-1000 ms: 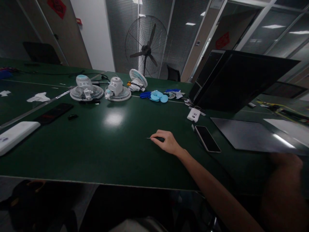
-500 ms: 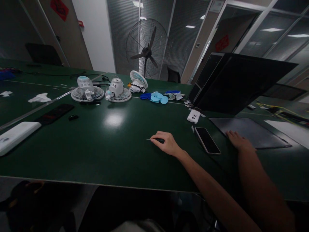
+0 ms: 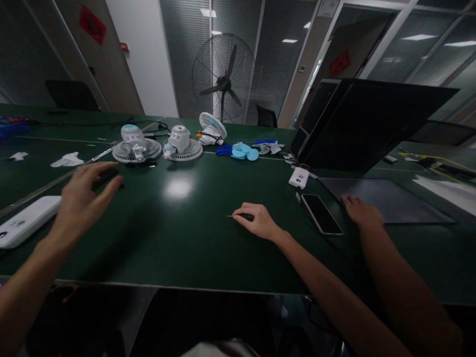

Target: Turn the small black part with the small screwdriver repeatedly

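Observation:
My right hand (image 3: 256, 220) rests on the green table, its fingers pinched round a small screwdriver (image 3: 247, 216). The tool has a dark handle, and its thin metal shaft points left. My left hand (image 3: 87, 191) is at the left, seemingly raised above the table, with thumb and fingers apart. A dark object (image 3: 106, 177) shows between its thumb and fingers, partly hidden; I see no grip on it. Beside that hand lies a white, rounded oblong object (image 3: 29, 220). Beyond it, two white fan heads (image 3: 137, 148) lie face down.
Another person's hand (image 3: 362, 210) lies on a dark mat (image 3: 409, 201) at the right. Nearby are a phone (image 3: 322, 214), a small white device (image 3: 298, 177) and a large black screen (image 3: 372, 124). Light-blue fan blades (image 3: 244, 151) and a small fan (image 3: 212, 129) sit farther back.
My left hand has come into view from the left and now covers the flat black object there. My right hand still holds the screwdriver in about the same spot.

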### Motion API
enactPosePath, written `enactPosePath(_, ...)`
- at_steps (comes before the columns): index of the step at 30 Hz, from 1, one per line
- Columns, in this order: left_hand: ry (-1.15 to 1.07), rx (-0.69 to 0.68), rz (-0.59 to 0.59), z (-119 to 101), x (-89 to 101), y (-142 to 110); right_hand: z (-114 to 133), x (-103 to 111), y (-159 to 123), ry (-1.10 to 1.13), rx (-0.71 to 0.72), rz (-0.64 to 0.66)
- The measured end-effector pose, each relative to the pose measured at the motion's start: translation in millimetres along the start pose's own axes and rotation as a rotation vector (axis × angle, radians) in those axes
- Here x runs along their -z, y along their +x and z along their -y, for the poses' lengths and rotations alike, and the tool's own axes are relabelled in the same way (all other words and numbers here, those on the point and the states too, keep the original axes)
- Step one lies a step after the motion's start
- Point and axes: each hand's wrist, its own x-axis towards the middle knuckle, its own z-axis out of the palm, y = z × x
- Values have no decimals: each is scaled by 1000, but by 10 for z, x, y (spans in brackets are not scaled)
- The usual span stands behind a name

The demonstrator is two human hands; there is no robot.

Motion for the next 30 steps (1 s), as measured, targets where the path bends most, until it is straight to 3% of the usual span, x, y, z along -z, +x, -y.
enactPosePath(4,85,132,254,509,-564,102,-8,-8,4,9,5,-11)
enactPosePath(6,82,157,333,674,-732,102,-13,-14,5,15,6,-8)
enactPosePath(15,72,34,244,767,-714,133,10,4,5,8,1,4)
enactPosePath(20,11,113,272,872,-813,252,7,-1,4,-1,-2,0)
enactPosePath(22,-73,100,305,752,-862,272,-1,-5,3,0,-4,-1)
enactPosePath(24,-197,23,337,451,-913,234,-5,-4,2,1,-6,3)
enactPosePath(30,-642,-399,594,-1139,-1071,-229,0,-24,-2,-44,22,-21)
